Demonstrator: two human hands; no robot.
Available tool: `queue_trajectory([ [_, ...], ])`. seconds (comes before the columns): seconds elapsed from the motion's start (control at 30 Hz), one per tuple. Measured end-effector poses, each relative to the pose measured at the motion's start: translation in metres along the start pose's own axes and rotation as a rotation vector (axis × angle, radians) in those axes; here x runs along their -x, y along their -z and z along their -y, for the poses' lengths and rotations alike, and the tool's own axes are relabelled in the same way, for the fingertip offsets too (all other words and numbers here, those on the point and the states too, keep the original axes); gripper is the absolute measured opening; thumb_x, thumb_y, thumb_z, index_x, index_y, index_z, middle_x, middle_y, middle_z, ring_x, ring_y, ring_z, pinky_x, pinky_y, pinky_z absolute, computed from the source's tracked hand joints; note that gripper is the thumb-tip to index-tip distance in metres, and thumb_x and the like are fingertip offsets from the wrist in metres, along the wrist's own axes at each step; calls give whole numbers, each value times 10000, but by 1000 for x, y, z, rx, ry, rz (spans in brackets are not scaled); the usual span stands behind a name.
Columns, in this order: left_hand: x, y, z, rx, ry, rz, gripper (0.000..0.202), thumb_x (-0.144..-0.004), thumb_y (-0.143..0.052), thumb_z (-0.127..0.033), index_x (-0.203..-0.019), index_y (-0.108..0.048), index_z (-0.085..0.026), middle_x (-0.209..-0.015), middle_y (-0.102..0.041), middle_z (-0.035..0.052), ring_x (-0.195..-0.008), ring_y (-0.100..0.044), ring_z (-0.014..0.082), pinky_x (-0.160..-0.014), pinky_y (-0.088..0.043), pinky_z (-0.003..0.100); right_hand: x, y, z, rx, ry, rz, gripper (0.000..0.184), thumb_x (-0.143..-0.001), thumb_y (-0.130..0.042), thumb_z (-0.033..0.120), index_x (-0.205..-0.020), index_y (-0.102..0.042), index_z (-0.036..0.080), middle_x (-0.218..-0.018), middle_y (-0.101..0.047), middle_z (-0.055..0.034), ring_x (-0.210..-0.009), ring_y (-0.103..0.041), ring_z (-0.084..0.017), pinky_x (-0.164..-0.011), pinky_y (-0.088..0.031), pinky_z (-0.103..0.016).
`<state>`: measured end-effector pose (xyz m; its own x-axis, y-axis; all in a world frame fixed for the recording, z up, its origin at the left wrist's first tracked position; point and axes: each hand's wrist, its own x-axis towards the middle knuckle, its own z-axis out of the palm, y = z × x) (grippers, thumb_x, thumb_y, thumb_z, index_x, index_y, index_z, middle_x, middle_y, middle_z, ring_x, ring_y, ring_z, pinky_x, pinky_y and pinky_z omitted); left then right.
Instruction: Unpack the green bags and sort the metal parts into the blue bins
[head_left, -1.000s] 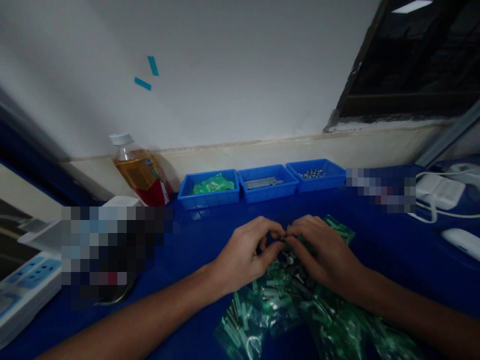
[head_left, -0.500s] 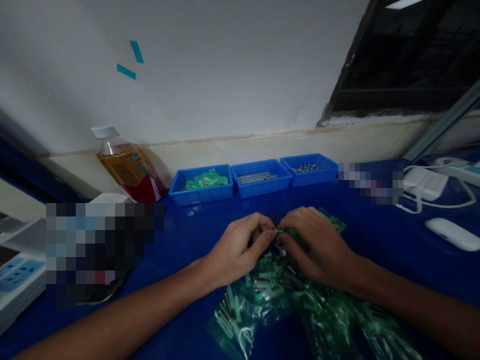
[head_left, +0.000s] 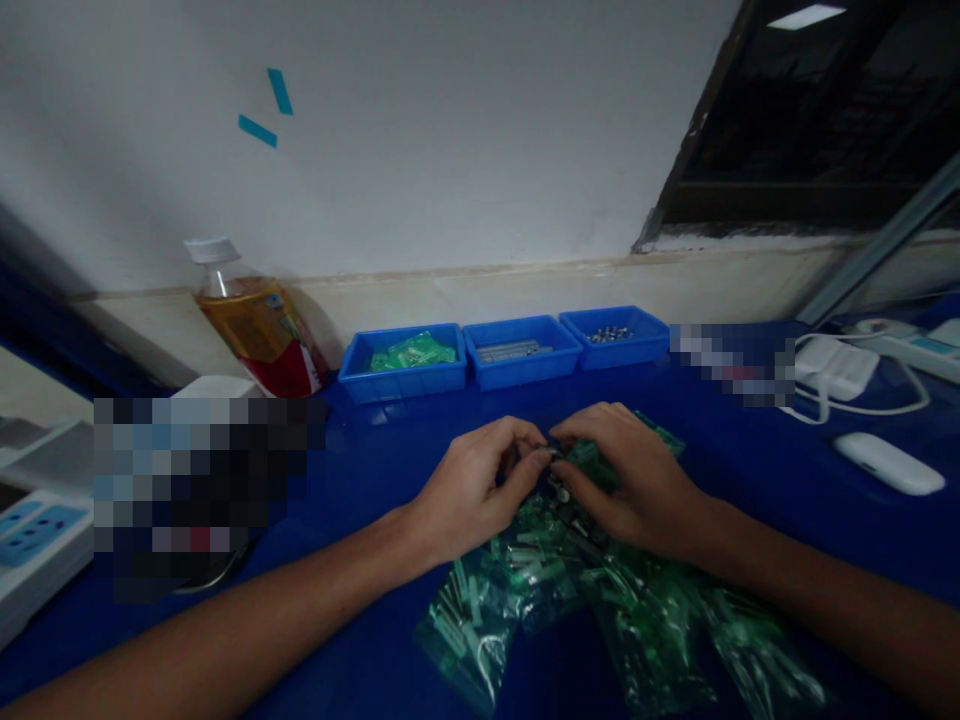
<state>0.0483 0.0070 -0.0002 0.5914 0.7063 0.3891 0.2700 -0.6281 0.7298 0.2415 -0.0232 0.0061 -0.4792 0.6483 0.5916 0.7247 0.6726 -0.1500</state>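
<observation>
My left hand (head_left: 484,482) is closed, thumb and index finger pinching a small metal part (head_left: 553,453) whose exact kind is too small and dim to tell. From the other side, the thumb and index fingertips of my right hand (head_left: 637,480) meet the same part, their tips a little apart around it. Below the fingers lies a small pile of loose metal pieces (head_left: 562,494). Green-tinted plastic bags (head_left: 469,625) holding thin metal and pale rods spread over the blue table (head_left: 360,640) under and in front of my hands.
Against the wall stand three blue bins: one with green bags (head_left: 405,388), one with grey rods (head_left: 525,376), one with small metal pieces (head_left: 626,352). A drink bottle (head_left: 259,325) leans at left near a power strip (head_left: 45,550). At right are a white case (head_left: 889,463) and a charger (head_left: 836,366).
My right thumb and index fingertips have spread slightly around the small metal part. My left pinch stays much the same. The camera view has shifted a little.
</observation>
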Motion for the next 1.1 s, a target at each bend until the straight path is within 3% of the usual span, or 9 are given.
queue_trajectory([
  [0.2,-2,2,-2,-27,6,70,229,-939,-413,-283,-898,-586,-140,-706,-584,-1,-615,-532,109,-570,-396,222,-3,3,1,70,47,59,95,-889,-457,202,-896,-549,177,-802,-617,-44,-739,-535,-175,-651,-343,-326],
  [0.3,-4,1,0,-105,-18,141,200,-930,-436,-241,-992,-606,-155,-814,-623,21,-708,-570,127,-638,-424,236,-8,8,-11,116,18,12,115,-900,-448,225,-859,-546,180,-790,-620,-48,-745,-535,-180,-668,-357,-332],
  [0.43,-6,-2,6,-190,-85,237,260,-908,-448,-157,-1115,-599,-197,-924,-631,35,-825,-590,147,-725,-445,252,-11,15,-52,217,-141,-125,137,-884,-474,258,-807,-560,182,-763,-619,-57,-755,-556,-195,-701,-396,-333],
  [0.6,-7,-3,10,-187,-28,212,178,-847,-526,-146,-977,-644,-172,-838,-630,23,-709,-582,128,-628,-435,225,-6,19,-115,228,-494,-187,161,-828,-528,307,-799,-620,178,-780,-645,-64,-737,-590,-199,-690,-434,-307],
  [0.7,-7,-3,9,-210,13,183,125,-827,-581,-216,-922,-646,-167,-820,-627,21,-673,-568,127,-586,-418,225,-8,22,-138,238,-593,-199,213,-818,-519,328,-842,-652,162,-827,-661,-87,-761,-601,-214,-713,-446,-315],
  [0.77,-7,-3,9,-213,13,187,170,-832,-581,-231,-982,-643,-180,-833,-629,21,-674,-569,128,-576,-413,223,-14,25,-148,263,-605,-164,243,-818,-507,325,-872,-670,154,-876,-663,-108,-816,-602,-232,-768,-444,-330],
  [0.9,-7,-4,10,-211,-5,210,178,-836,-552,-167,-980,-656,-186,-837,-633,25,-724,-589,139,-613,-425,230,-37,27,-166,251,-702,39,251,-782,-536,318,-846,-708,147,-936,-669,-133,-950,-582,-289,-864,-412,-380],
  [1.1,-8,-4,10,-186,43,151,112,-822,-559,-204,-882,-642,-159,-795,-618,20,-659,-556,120,-569,-405,214,-67,22,-183,57,-795,259,186,-696,-648,319,-633,-717,158,-633,-684,-57,-615,-625,-201,-612,-467,-285],
])
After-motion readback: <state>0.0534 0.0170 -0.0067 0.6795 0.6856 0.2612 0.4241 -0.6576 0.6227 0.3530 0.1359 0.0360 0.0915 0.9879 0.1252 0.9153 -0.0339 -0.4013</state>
